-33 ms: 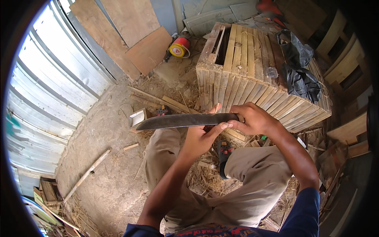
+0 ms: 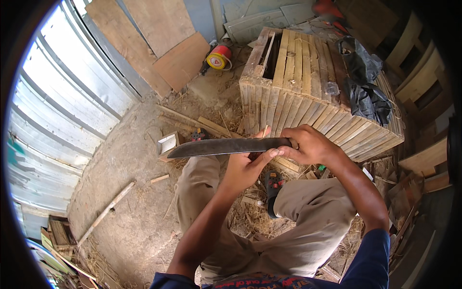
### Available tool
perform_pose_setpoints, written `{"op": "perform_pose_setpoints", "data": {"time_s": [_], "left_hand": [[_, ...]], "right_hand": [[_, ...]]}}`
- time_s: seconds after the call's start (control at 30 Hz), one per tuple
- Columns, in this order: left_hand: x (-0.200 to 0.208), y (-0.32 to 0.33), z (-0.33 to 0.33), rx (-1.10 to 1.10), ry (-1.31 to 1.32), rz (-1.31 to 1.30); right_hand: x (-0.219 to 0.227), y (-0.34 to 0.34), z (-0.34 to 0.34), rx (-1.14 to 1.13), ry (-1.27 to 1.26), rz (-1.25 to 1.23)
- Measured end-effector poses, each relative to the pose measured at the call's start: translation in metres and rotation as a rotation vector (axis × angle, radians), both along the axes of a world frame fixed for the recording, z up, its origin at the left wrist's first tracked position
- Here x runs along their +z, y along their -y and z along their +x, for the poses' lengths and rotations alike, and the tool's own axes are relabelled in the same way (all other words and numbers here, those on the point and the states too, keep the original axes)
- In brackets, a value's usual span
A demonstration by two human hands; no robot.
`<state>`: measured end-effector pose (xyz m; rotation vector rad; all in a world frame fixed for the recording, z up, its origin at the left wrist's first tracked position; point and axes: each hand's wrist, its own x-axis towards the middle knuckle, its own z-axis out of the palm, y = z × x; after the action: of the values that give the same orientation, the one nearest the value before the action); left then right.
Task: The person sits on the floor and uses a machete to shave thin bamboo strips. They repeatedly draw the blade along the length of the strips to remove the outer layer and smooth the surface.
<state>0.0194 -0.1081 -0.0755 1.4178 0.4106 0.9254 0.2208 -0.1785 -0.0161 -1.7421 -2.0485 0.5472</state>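
Note:
A long dark machete (image 2: 207,148) lies level across the middle of the view, its broad tip toward the left. My right hand (image 2: 309,144) is closed round the handle end. Under the blade, my left hand (image 2: 243,169) is closed, its thumb meeting my right thumb. A thin pale wood strip (image 2: 266,130) shows beside the left fingertips above the blade; the blade hides how far it runs and most of the left fingers. Both hands are above and between my knees.
A slatted wooden crate (image 2: 298,101) stands ahead on the right, with black plastic bags (image 2: 369,102) on top. A red and yellow bucket (image 2: 219,58) is beyond. Wood sticks (image 2: 107,212) and shavings litter the floor. Corrugated metal sheeting (image 2: 62,106) walls the left side.

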Motion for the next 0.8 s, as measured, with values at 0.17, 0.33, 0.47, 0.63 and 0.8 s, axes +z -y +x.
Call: {"op": "perform_pose_setpoints", "data": {"time_s": [0.17,0.33,0.47,0.63,0.8], "left_hand": [[0.0,-0.002,0.001,-0.035,0.114,-0.123],[0.001,-0.007,-0.008,0.026,-0.217,0.091],[-0.001,0.001,0.006,0.055,0.086,0.011],[0.002,0.0,0.002,0.101,-0.069,-0.013],[0.005,-0.003,-0.001,0.175,-0.08,0.086]], "right_hand": [[-0.002,-0.002,-0.003,-0.063,0.117,0.146],[-0.002,-0.001,-0.006,-0.082,0.194,0.302],[-0.001,-0.002,0.001,-0.011,0.018,0.043],[-0.004,-0.003,0.001,-0.025,0.057,0.109],[-0.006,-0.004,-0.007,-0.115,0.239,0.322]]}}
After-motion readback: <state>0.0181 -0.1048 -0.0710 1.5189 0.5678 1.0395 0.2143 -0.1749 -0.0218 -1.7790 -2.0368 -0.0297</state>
